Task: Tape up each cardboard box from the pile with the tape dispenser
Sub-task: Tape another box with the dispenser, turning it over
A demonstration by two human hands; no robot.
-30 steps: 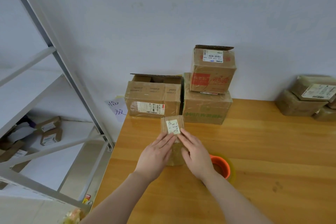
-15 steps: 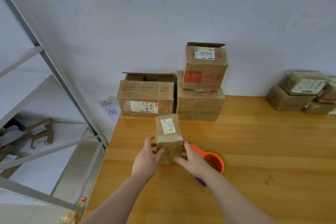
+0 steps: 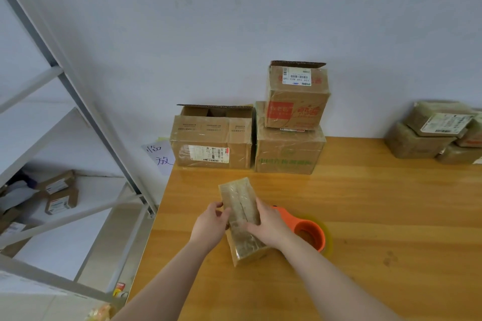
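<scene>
A small tape-wrapped cardboard box lies lengthwise on the wooden table, its seamed face up. My left hand grips its left side and my right hand grips its right side. The orange tape dispenser with its clear tape roll rests on the table just right of my right hand. The pile stands at the back by the wall: an open-flapped box, a wide box and a box with red print on top of it.
Several tape-wrapped parcels sit at the table's back right. A grey metal shelf rack stands left of the table, with small boxes on its lower shelf. A paper note hangs at the table's back left corner.
The small box has been turned over between my hands: its labelled face is out of sight and the seamed face is up. Both hands moved from its top to its sides.
</scene>
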